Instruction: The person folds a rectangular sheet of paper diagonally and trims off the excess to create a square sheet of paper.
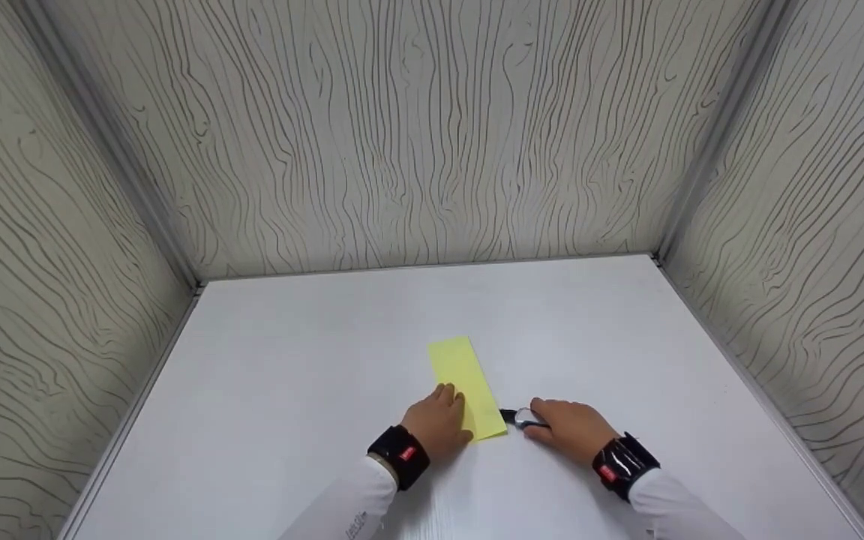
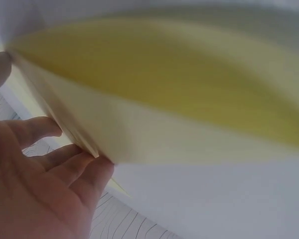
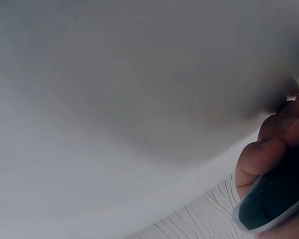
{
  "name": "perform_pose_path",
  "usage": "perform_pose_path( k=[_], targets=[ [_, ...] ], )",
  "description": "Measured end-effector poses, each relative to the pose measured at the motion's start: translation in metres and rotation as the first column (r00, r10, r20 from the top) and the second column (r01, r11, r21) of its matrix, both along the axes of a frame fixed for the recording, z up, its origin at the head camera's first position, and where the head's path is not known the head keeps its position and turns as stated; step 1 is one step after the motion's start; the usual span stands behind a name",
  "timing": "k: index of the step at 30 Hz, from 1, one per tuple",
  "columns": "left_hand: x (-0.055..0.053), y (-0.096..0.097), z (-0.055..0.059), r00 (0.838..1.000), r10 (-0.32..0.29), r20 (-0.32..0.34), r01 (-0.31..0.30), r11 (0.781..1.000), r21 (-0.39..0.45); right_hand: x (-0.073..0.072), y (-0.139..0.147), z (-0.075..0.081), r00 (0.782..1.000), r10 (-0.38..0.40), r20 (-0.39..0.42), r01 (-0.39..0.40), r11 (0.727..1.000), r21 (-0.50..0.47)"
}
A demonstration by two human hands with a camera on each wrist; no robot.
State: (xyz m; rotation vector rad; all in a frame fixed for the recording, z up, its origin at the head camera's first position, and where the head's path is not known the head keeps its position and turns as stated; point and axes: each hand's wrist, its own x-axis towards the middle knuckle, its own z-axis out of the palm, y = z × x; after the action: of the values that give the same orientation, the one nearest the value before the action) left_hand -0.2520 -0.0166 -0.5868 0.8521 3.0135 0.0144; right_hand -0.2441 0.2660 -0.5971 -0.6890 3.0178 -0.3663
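Note:
A folded yellow paper point(image 1: 463, 367) lies slantwise on the white table. In the left wrist view its layers point(image 2: 199, 74) bow apart at the near end. My left hand point(image 1: 436, 421) rests on the paper's left side, and its fingertips point(image 2: 103, 167) touch the long edge. To the right, my right hand point(image 1: 574, 429) grips a small dark hand tool with a silvery part point(image 1: 524, 417). The tool's black front end meets the paper's right edge. Its rounded dark body with a pale rim point(image 3: 276, 199) shows in the right wrist view; its exact kind is unclear.
The white table point(image 1: 312, 337) has a raised metal edge. Wood-grain patterned panels point(image 1: 417, 135) rise behind it and on both sides, joined by grey corner posts point(image 1: 724, 127). Black bands point(image 1: 400, 456) circle both wrists.

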Motion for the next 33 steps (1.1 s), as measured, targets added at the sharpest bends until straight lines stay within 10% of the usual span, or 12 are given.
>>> perform_pose_path(
  k=[33],
  targets=[
    [0.002,0.002,0.0,1.0,0.014,0.001,-0.014,1.0,-0.024,-0.012,-0.008,-0.003,0.998,-0.054,-0.018,0.054,0.998,0.022]
  ],
)
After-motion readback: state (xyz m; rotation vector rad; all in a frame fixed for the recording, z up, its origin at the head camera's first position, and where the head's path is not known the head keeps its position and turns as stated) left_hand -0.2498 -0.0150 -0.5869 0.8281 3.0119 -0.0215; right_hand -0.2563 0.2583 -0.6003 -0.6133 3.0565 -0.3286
